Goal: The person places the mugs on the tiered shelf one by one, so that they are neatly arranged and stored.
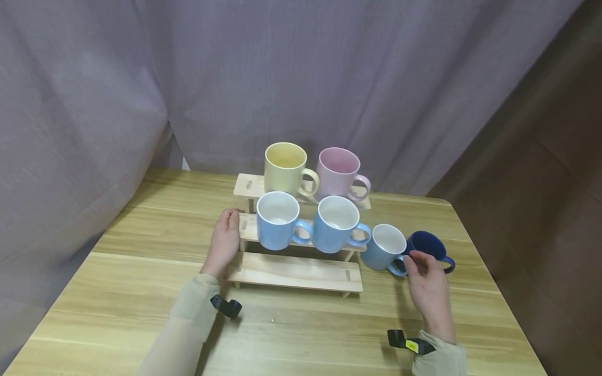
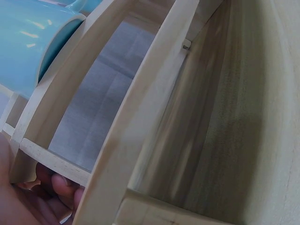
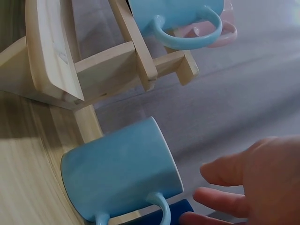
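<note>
A three-step wooden rack stands on the table. My left hand grips the left end of its middle step, with fingers curled beneath the board in the left wrist view. Two light blue mugs, one on the left and one on the right, stand on that step. Right of the rack, a third light blue mug sits upright on the table. My right hand hovers by its handle, fingers loosely bent and apart from the mug in the right wrist view. Behind the fingers is a dark blue mug, partly hidden.
A yellow mug and a pink mug stand on the top step, handles to the right. Bare wood shows on the lowest step. Grey curtain hangs behind the table, and a brown surface borders the right side.
</note>
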`<action>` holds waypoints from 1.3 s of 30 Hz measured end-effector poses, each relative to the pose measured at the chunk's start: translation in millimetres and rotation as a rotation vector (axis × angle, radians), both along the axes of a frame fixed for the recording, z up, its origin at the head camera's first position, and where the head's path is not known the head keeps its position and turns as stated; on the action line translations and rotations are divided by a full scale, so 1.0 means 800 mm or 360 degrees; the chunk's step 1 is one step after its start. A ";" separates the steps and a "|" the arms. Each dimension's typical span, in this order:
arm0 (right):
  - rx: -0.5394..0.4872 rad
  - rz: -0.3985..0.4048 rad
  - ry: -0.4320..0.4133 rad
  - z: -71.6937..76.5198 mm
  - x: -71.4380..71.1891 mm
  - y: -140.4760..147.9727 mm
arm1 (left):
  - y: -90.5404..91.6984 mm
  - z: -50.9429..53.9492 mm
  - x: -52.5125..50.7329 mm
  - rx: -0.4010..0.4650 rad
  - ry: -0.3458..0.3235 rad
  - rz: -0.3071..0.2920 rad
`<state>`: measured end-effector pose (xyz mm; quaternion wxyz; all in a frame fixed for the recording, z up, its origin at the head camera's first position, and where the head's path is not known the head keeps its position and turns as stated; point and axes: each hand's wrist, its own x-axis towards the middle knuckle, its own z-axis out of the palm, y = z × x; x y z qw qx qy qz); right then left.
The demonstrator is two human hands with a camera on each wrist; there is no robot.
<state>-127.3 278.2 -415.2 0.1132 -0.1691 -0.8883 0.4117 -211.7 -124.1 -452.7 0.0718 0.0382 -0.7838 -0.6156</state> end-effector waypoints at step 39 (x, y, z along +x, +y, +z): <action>0.0160 0.0092 -0.0162 -0.034 -0.012 0.011 | 0.000 -0.001 0.000 0.0037 -0.0021 -0.0013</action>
